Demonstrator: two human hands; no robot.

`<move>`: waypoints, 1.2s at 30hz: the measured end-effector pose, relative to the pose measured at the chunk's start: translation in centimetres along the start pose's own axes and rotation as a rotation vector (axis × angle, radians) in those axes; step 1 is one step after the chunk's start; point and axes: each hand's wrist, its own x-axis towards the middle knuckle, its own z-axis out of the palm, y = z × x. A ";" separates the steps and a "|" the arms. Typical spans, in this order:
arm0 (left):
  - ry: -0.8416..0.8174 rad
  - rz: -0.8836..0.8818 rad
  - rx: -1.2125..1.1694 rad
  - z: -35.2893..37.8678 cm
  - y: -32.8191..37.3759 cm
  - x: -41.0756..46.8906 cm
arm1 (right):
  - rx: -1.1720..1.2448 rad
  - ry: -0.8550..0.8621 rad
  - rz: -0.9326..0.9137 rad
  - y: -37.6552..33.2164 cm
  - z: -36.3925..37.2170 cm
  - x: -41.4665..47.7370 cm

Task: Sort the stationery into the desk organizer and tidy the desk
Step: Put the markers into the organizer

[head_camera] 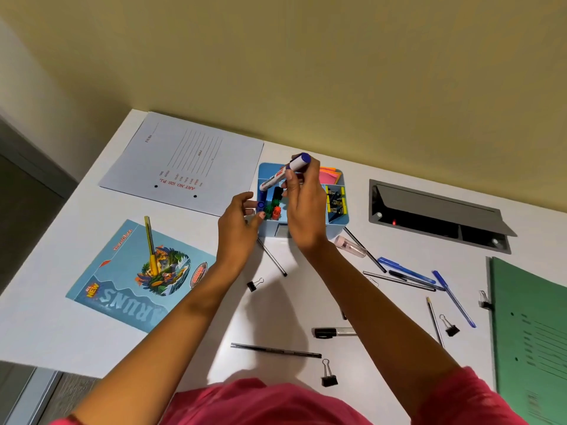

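A light blue desk organizer [337,223] stands at the back of the white desk [46,326]. Blue, green, red and black markers [271,207] stand in its left compartment. Pink and orange sticky notes [329,176] and yellow-black binder clips [336,200] fill other sections. My right hand [306,207] grips a white marker with a blue cap [285,171], tilted above the organizer. My left hand [237,228] touches the organizer's left front corner, fingers loosely curled near the blue marker.
Pens and pencils [408,276] and black binder clips [329,375] lie scattered on the right and front. A black marker [333,332] and a clear tube [351,246] lie nearby. A blue notebook with a yellow pen [138,277], a white folder [184,164], a green folder [530,332] and a cable hatch [435,214] surround them.
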 end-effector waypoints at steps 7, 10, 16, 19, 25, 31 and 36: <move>0.020 -0.004 -0.045 0.1 -0.2 0.3 | -0.081 0.013 -0.103 0.1 0.6 0.3; 0.004 0.004 -0.034 0.2 -0.4 0.7 | -0.061 0.067 -0.079 0.4 0.4 0.0; -0.163 0.096 0.027 0.4 0.1 1.7 | -0.077 -0.026 -0.071 1.5 0.5 -0.5; -0.176 0.143 0.046 0.5 0.1 1.8 | -0.161 -0.146 -0.066 2.1 0.9 -0.7; -0.139 0.176 0.018 0.3 -0.8 1.7 | -0.319 -0.204 -0.199 3.8 1.8 -1.4; -0.147 0.165 -0.020 0.3 -0.9 1.8 | -0.152 -0.139 -0.207 3.3 1.5 -1.6; -0.149 0.167 -0.001 0.4 -0.9 1.9 | -0.210 -0.256 -0.320 3.4 1.0 -1.1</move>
